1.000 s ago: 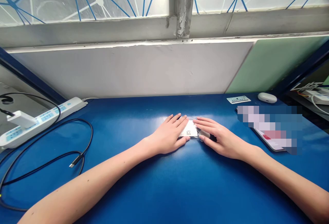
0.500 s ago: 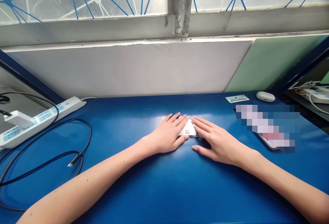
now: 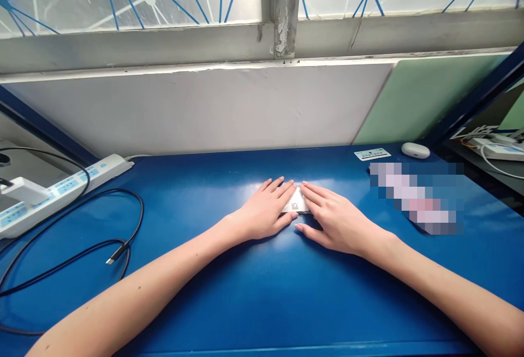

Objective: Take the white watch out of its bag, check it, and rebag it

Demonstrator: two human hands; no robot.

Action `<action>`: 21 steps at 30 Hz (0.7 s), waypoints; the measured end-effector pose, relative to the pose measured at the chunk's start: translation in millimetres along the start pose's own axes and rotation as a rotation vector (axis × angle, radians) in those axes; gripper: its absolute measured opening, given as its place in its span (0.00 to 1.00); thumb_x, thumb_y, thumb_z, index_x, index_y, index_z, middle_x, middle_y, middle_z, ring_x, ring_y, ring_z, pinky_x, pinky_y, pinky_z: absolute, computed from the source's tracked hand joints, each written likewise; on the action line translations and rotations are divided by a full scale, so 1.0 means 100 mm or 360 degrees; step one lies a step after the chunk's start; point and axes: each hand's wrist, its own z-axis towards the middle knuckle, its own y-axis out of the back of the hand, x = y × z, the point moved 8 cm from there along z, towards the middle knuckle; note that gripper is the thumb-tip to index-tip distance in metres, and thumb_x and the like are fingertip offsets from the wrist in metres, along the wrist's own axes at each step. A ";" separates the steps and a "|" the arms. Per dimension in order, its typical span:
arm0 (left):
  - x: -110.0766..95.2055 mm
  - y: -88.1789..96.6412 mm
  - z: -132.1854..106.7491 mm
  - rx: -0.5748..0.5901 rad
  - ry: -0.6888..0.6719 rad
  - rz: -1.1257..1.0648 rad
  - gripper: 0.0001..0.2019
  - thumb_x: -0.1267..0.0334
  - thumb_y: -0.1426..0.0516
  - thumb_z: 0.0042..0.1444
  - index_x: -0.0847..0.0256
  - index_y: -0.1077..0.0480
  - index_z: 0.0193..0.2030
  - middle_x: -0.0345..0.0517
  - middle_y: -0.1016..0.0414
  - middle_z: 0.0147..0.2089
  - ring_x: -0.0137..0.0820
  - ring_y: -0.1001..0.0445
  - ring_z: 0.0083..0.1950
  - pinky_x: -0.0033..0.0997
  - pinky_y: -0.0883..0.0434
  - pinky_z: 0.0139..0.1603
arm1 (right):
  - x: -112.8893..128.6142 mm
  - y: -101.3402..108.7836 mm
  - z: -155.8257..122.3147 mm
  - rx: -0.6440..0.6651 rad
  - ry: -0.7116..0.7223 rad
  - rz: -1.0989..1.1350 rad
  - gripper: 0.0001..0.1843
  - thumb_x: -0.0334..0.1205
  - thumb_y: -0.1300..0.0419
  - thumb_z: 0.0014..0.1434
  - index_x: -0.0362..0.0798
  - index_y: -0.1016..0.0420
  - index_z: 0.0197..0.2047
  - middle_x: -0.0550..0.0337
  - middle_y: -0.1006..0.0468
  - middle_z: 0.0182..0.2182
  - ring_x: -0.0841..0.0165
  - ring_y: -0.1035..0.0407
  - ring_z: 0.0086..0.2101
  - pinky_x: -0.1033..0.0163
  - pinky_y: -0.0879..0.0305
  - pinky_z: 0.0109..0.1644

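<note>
A small flat white item (image 3: pixel 295 202) with a dark square code printed on it lies on the blue table (image 3: pixel 262 291). My left hand (image 3: pixel 268 209) rests flat over its left part, fingers stretched out and thumb along the near edge. Over its right part lies my right hand (image 3: pixel 333 215), fingers extended and its thumb apart on the table side. Both hands cover much of the item, so its full outline is hidden and I cannot tell exactly what it is.
At the left, a white power strip (image 3: pixel 67 188) holds a white plug, and a black cable (image 3: pixel 141 209) loops on the table. Back right are a white card (image 3: pixel 372 154), a white earbud case (image 3: pixel 415 150) and a pixelated object (image 3: pixel 417 204). A wall (image 3: pixel 229 108) borders the back.
My right hand has shifted slightly left, covering more of the white item's right side. My left hand stays in place on it. The whole view has drifted a little.
</note>
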 end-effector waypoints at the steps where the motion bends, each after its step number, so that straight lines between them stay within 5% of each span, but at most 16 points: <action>1: 0.00 0.00 0.00 -0.0002 0.0003 -0.0010 0.32 0.49 0.53 0.69 0.66 0.50 0.74 0.59 0.48 0.75 0.50 0.52 0.76 0.52 0.51 0.73 | -0.01 0.01 0.00 -0.0027 -0.0024 0.0041 0.28 0.46 0.41 0.64 0.37 0.29 0.62 0.34 0.26 0.59 0.44 0.38 0.63 0.40 0.35 0.64; 8: -0.01 0.02 -0.01 -0.0033 -0.0011 -0.0011 0.30 0.49 0.55 0.71 0.68 0.48 0.72 0.61 0.45 0.74 0.50 0.51 0.76 0.49 0.49 0.72 | -0.40 -0.01 -0.08 -0.0121 -0.0145 0.0387 0.17 0.36 0.49 0.69 0.49 0.22 0.54 0.52 0.20 0.55 0.52 0.37 0.64 0.43 0.33 0.64; 13: -0.01 0.01 -0.03 -0.0020 -0.0076 -0.0103 0.28 0.50 0.56 0.72 0.65 0.47 0.72 0.57 0.44 0.74 0.46 0.52 0.76 0.48 0.47 0.73 | -0.70 -0.05 -0.13 -0.0227 -0.0203 0.0352 0.16 0.34 0.48 0.68 0.49 0.21 0.51 0.51 0.17 0.49 0.52 0.32 0.60 0.41 0.30 0.60; 21: -0.08 0.09 -0.07 -0.0143 -0.0299 -0.0390 0.25 0.54 0.58 0.73 0.61 0.49 0.72 0.55 0.42 0.73 0.40 0.43 0.73 0.45 0.43 0.72 | -0.61 0.01 -0.10 -0.0289 -0.0102 0.0343 0.17 0.36 0.44 0.66 0.52 0.22 0.55 0.52 0.16 0.45 0.55 0.26 0.51 0.47 0.25 0.53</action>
